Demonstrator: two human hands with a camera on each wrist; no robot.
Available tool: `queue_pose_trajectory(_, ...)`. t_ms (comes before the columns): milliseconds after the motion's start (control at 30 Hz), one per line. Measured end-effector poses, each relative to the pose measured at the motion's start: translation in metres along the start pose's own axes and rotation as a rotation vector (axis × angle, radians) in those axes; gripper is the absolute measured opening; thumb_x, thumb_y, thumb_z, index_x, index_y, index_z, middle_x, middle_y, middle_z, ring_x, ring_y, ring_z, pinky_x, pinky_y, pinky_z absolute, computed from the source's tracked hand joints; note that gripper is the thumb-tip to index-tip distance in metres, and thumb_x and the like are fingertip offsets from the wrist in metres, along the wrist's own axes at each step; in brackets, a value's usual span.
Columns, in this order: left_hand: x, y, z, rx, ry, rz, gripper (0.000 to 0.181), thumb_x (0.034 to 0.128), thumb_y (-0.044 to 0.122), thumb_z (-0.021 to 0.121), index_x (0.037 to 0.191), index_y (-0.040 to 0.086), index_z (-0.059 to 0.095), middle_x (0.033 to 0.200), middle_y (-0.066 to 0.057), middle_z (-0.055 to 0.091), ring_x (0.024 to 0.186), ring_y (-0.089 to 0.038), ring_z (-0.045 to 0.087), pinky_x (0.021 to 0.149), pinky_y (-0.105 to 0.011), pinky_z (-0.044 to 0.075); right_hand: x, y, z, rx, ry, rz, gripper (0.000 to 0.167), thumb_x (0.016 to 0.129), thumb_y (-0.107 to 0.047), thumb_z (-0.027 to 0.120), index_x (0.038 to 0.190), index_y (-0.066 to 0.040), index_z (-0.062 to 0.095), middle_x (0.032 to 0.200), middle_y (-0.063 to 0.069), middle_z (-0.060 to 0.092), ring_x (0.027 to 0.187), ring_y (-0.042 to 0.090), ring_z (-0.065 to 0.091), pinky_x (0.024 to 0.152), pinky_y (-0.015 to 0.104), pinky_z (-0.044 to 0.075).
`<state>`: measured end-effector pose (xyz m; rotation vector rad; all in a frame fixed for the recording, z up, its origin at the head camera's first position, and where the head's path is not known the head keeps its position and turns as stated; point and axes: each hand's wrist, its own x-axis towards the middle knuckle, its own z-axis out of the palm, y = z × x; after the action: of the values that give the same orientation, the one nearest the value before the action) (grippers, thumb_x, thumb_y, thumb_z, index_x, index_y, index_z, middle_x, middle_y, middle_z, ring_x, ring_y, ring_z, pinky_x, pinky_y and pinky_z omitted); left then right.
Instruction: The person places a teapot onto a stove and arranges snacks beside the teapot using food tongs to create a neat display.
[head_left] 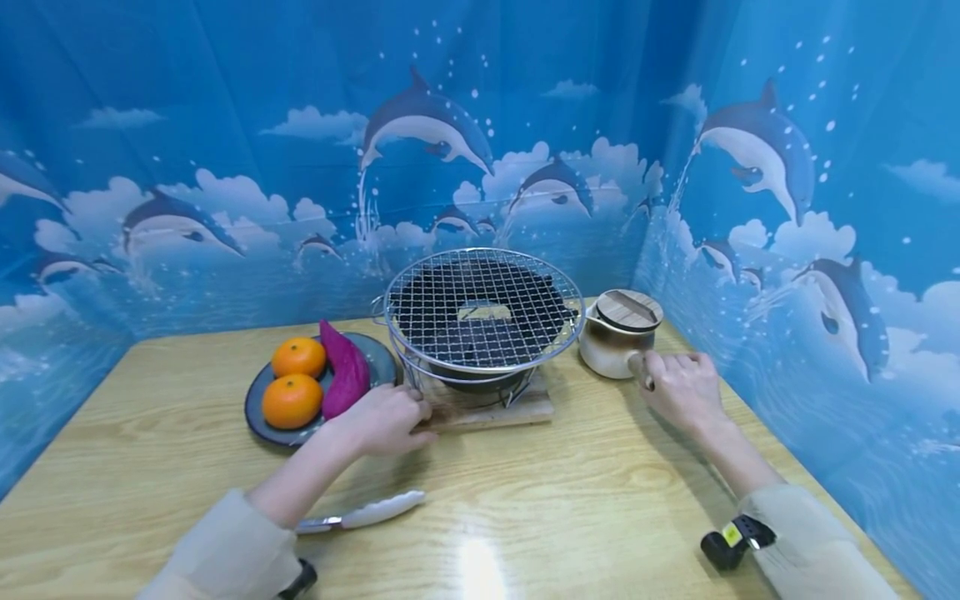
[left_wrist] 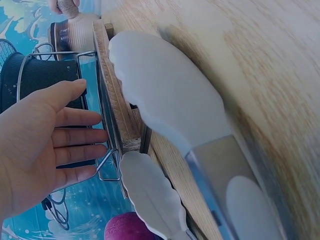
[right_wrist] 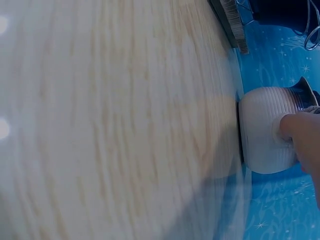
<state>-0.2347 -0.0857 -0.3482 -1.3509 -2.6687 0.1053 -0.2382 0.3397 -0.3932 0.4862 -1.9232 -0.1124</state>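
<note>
**Right hand [head_left: 681, 385] grips a rounded, cream-and-brown lidded pot [head_left: 611, 348]; left hand [head_left: 386, 417] reaches beside a round black metal stove [left_wrist: 42, 74]**

The right fingers are curled round the pot's stubby, ridged grey-brown handle [head_left: 641, 371]. It juts from the side towards the person, which probably explains the grip: the palm can close on it without crossing the stove. The left fingers are nearly straight, slightly spread, the thumb apart, and hold nothing; whether they touch the stove's wire stand cannot be told.

Ahead and to the right of the left fingers, the stove sits on a pale rectangular wooden board [head_left: 487, 418], likely there to shield the pale wood-grain worktop [head_left: 585, 517]. A round silver wire mesh [head_left: 486, 329] covers its top. Left of those fingers, a dark round plate [head_left: 384, 358] keeps two oranges and a long magenta sweet potato together, presumably within easy reach. Nearer the person than the left fingers lie white-ended metal tongs [head_left: 382, 508].

The pot, just ahead and left of the right fingers, looks upright, squat and finely ribbed, darker towards its neck, with a round wooden lid [head_left: 632, 308] on top. Its base appears to rest on the worktop.
</note>
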Motion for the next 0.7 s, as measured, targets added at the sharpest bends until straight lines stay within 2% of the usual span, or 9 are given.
queue_pose_trajectory(167, -0.0002, 0.0003, 0.0008, -0.005, 0.010, 0.007, 0.028, 0.0826, 0.038, 0.064, 0.067, 0.015, 0.058, 0.068, 0.000, 0.055, 0.070, -0.022, 0.058, 0.061, -0.038, 0.045, -0.0010, -0.0014, -0.0020, 0.001, -0.015, -0.005, 0.033, 0.085, -0.029, 0.053, 0.065, -0.003, 0.050, 0.053, 0.013, 0.054, 0.046, 0.034, 0.051, 0.055, 0.050, 0.041)
queue_pose_trajectory(367, -0.0003, -0.0003, 0.0012, -0.007, -0.009, 0.000, 0.029, 0.0828, 0.038, 0.064, 0.067, 0.015, 0.057, 0.067, 0.001, 0.054, 0.069, -0.022, 0.058, 0.060, -0.038, 0.044, -0.0030, -0.0024, -0.0016, 0.001, -0.042, 0.000, 0.031, 0.084, -0.029, 0.052, 0.071, -0.001, 0.055, 0.064, 0.018, 0.061, 0.055, 0.038, 0.056, 0.059, 0.051, 0.042)
queue_pose_trajectory(700, -0.0004, -0.0005, 0.0012, -0.011, -0.023, -0.007, 0.028, 0.0832, 0.037, 0.064, 0.067, 0.016, 0.055, 0.067, 0.002, 0.051, 0.071, -0.021, 0.057, 0.060, -0.037, 0.043, -0.0036, 0.0002, 0.0038, -0.019, 0.043, -0.032, 0.029, 0.080, -0.024, 0.057, 0.064, -0.001, 0.050, 0.056, 0.015, 0.056, 0.050, 0.035, 0.053, 0.055, 0.051, 0.042)
